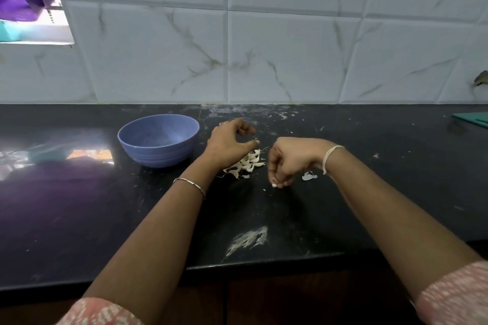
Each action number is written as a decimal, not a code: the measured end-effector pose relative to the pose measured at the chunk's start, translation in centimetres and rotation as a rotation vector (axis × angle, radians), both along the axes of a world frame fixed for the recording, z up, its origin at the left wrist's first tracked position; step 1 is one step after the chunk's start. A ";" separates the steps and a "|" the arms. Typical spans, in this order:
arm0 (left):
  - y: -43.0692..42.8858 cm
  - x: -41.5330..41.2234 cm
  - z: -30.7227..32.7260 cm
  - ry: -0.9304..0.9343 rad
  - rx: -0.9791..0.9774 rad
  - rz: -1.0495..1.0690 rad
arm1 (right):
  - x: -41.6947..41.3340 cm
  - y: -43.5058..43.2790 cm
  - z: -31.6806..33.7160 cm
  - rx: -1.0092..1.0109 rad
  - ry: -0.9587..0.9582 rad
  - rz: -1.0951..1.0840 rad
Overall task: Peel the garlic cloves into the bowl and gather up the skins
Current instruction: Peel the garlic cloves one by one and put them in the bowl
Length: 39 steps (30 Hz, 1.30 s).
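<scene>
Two hands flank garlic skins beside bowl.

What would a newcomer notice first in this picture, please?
A blue bowl sits left of centre on the black counter. Just right of it, a pale pile of skins lies between the two hands: the left hand hovers over it, and the right hand points curled fingers down at the counter.

One head-worn wide-angle view looks forward and down — close over the counter, facing the tiled wall.
</scene>
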<state>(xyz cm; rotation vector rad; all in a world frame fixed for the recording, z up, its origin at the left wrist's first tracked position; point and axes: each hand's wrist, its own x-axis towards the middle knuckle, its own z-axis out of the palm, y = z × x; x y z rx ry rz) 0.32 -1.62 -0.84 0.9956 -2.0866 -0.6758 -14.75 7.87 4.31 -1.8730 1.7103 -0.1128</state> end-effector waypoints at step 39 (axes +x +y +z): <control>2.1 -5.7 0.4 0.361 0.096 -0.190 | -4.2 -1.1 -4.3 -0.199 -1.280 -0.639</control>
